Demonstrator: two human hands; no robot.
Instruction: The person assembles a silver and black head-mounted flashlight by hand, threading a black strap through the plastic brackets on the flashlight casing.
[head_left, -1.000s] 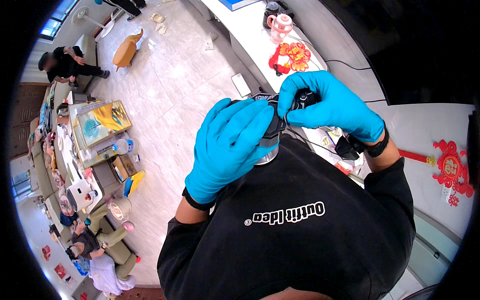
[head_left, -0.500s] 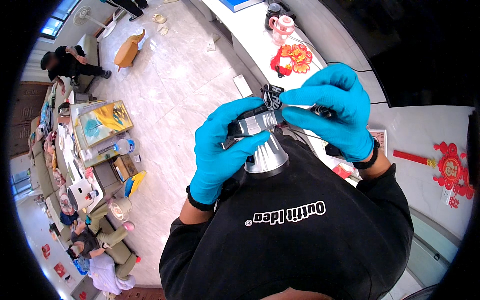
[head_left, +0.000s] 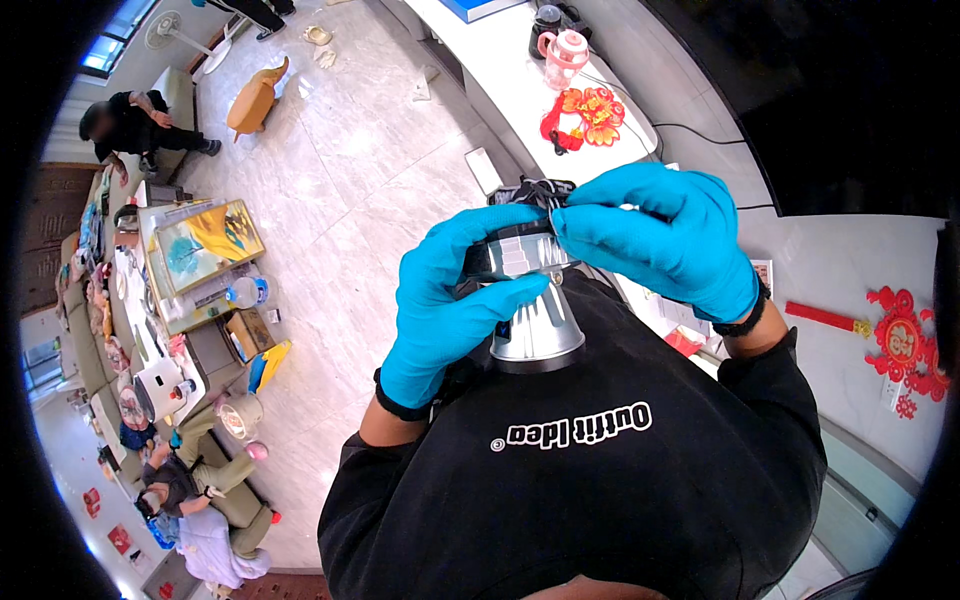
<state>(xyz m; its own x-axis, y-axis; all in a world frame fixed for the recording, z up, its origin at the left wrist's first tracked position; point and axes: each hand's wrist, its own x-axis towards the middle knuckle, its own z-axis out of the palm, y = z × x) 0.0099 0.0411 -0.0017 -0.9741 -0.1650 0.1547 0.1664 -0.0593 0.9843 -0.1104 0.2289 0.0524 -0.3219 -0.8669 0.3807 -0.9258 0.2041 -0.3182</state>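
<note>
Both my hands wear blue gloves and are raised in front of my chest. My left hand (head_left: 440, 300) is closed round the upper body of a silver headlamp (head_left: 535, 330), thumb in front and fingers behind. Its flared, cone-shaped end with a dark rim points down toward my black shirt. A black strap (head_left: 535, 190) with white lettering is bunched on top of the lamp. My right hand (head_left: 660, 235) pinches the strap at the lamp's right end, thumb and fingertips together. The fingers hide exactly what part of the strap they grip.
To the front right stands a white cabinet (head_left: 500, 60) with a pink cup (head_left: 566, 58), a red decoration (head_left: 597, 115) and cables. A large dark screen (head_left: 840, 110) is on the right. A small white box (head_left: 483, 170) lies ahead. Cluttered tables and seated people are at left.
My right hand has come down slightly and its fingers have closed in on the strap. The strap has shifted from standing up to lying across the lamp's top. The lamp has dropped slightly.
</note>
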